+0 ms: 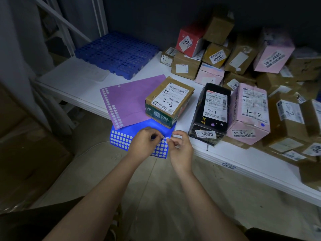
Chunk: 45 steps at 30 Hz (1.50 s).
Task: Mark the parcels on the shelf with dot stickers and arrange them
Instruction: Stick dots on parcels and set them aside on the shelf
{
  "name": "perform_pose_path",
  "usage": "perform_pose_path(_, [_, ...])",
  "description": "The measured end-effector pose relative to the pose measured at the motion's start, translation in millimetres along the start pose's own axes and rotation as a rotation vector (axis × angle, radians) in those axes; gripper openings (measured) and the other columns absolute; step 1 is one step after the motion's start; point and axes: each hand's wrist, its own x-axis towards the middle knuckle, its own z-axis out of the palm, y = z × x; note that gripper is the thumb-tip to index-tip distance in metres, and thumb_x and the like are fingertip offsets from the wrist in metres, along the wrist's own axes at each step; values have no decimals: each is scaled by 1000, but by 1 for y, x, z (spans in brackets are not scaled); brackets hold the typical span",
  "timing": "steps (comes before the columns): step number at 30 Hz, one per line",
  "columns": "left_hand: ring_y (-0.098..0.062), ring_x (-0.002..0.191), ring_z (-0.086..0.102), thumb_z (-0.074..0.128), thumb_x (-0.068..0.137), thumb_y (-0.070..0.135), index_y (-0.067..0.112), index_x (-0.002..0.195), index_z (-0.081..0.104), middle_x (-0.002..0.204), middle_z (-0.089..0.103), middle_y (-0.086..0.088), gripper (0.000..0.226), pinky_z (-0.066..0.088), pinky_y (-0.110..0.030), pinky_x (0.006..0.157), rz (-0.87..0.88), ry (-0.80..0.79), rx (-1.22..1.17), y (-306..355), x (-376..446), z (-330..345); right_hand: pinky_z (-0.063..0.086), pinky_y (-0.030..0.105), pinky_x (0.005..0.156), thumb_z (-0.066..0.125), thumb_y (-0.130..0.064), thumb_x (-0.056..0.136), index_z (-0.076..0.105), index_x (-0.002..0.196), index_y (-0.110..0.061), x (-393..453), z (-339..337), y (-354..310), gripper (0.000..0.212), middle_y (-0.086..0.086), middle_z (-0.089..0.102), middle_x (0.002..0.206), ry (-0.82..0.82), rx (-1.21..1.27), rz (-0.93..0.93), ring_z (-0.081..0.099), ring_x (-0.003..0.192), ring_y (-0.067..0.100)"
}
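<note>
A blue sticker sheet (119,139) hangs over the front edge of the white shelf (243,160), partly under a purple sticker sheet (128,100). My left hand (145,144) and my right hand (180,147) meet over the blue sheet's right part, fingertips pinching at it; whether a dot is lifted I cannot tell. A brown parcel marked 3-3 (169,100) lies on both sheets. To its right lie a black parcel marked 2-1 (211,113) and a pink parcel marked 1-2 (250,112) with a blue dot.
A heap of brown, pink and red parcels (243,54) fills the shelf's back right. A blue plastic grid pallet (116,53) sits at the back left. Cardboard boxes (29,153) stand on the floor at left, below the shelf.
</note>
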Motion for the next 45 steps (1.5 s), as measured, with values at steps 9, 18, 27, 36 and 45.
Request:
perform_pose_path(9, [-15,85,57,62,91,22,12,88,68,89,64,2,12,46,-29,73,192,387,62,25,0,-27,40,10,65,66,-9,87,63,98,-11,7,-23,-21,11,1,63,88,14,-226,-245,54,67,1])
perform_pose_path(18, [-25,104,54,51,96,28,13,102,67,106,64,-3,23,45,-37,75,223,367,408,47,86,-55,35,28,97,59,-23,89,67,110,-6,75,-21,-75,28,8,64,114,-37,-612,-606,51,110,24])
perform_pose_path(27, [-25,108,53,39,101,30,14,111,64,113,63,-5,31,45,-37,77,269,194,656,43,108,-57,43,32,93,56,-26,94,64,121,-8,87,-23,-66,32,6,62,124,-122,-777,-565,53,116,26])
perform_pose_path(36, [-26,114,49,40,100,32,17,124,60,120,55,-4,34,43,-36,80,304,75,718,33,101,-65,53,34,72,60,-25,86,70,105,-6,88,-14,-61,28,8,68,105,-50,-756,-635,63,96,30])
perform_pose_path(45, [-31,134,26,37,100,35,22,150,23,144,33,-12,54,28,-41,108,-22,-128,387,31,82,-69,41,29,93,53,-34,96,56,130,-12,80,-19,-69,40,-1,46,141,-195,-693,-455,46,125,17])
